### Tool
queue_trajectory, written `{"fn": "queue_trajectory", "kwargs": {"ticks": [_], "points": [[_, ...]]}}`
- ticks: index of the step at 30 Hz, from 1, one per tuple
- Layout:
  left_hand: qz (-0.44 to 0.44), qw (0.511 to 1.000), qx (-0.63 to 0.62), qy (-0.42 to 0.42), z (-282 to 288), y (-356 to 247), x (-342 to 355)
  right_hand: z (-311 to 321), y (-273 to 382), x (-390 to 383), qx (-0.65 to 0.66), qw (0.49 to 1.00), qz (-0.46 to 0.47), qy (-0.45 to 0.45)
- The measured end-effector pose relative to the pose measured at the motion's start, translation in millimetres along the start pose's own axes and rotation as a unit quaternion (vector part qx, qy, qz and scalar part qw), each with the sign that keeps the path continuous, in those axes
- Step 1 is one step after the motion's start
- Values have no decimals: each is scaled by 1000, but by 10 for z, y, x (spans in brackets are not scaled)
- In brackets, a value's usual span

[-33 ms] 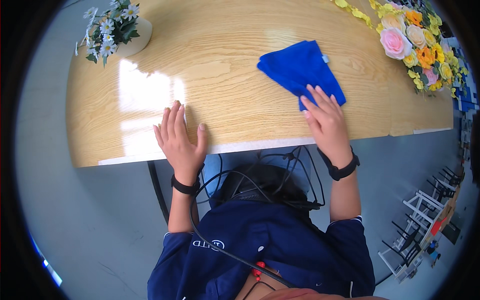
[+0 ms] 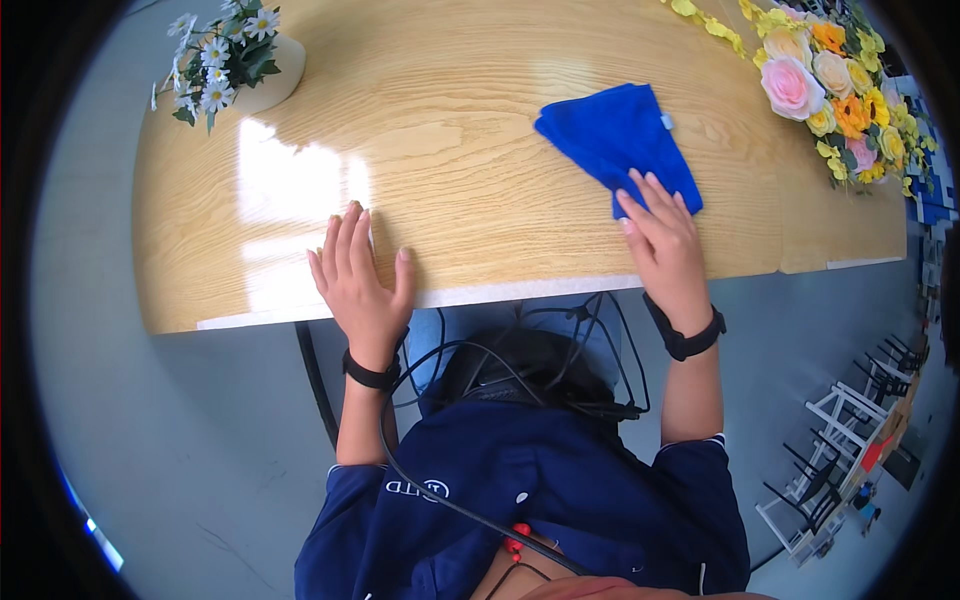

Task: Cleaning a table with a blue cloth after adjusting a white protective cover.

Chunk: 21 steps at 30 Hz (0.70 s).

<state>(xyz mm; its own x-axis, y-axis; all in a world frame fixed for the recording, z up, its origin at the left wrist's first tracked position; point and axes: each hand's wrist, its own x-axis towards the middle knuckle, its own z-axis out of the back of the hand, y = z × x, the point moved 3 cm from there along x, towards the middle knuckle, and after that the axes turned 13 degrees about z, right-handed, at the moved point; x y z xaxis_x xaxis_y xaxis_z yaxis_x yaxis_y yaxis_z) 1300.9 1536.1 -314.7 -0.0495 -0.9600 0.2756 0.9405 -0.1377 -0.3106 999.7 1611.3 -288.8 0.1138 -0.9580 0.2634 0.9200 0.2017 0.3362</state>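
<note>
Two hands lay flat, fingers spread, gripping nothing: left hand (image 2: 360, 280) on the wooden table (image 2: 480, 200), frame centre; right hand (image 2: 665, 245) pressing the blue cloth (image 2: 615, 135), upper right.

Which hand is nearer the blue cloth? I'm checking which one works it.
Right. The right hand lies with its fingers on the near edge of the blue cloth. The left hand rests flat on the wooden table, well to the cloth's left, apart from it.
</note>
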Motion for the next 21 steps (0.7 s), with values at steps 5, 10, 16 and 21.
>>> {"fn": "queue_trajectory", "kwargs": {"ticks": [5,10,16,21], "points": [[-4,1000,5,2,-12,-8,2,216,-435,-289,-19,993,-108,-45],[-3,1000,-2,3,-3,-10,3,366,-688,-519,-26,976,-202,-77],[1,1000,-4,6,-2,-6,5,397,-764,-623,-31,969,-225,-97],[3,1000,-5,4,-2,10,-3,326,-727,-628,-76,968,-226,-74]]}}
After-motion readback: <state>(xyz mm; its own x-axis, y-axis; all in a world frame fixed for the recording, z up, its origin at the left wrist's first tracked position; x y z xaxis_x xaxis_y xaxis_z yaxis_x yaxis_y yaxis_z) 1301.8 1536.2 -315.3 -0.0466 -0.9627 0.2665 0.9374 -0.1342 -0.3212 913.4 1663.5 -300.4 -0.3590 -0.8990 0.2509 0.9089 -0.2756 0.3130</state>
